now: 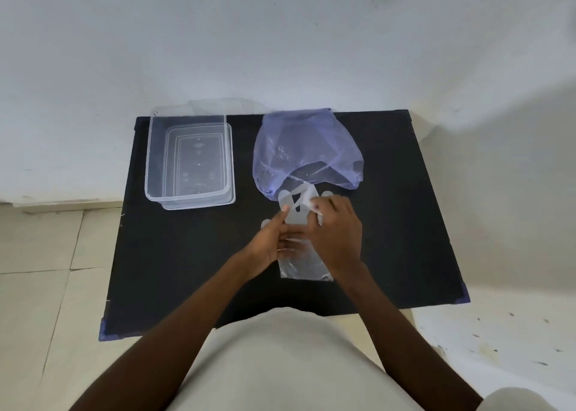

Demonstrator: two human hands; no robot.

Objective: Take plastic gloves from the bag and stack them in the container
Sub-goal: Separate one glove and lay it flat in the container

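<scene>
Clear plastic gloves [296, 211] flat on the black desk [389, 223], just below the bluish bag's [299, 148] mouth; pinched at the fingers by the right hand [335, 234], gripped at the left edge by the left hand [271, 242]; clear container [149, 173] well apart at left, nothing visible inside.

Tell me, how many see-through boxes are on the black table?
1. The clear container sits open at the table's back left, beside the bluish bag. Something clear lies under it, perhaps its lid; I can't tell.
</scene>
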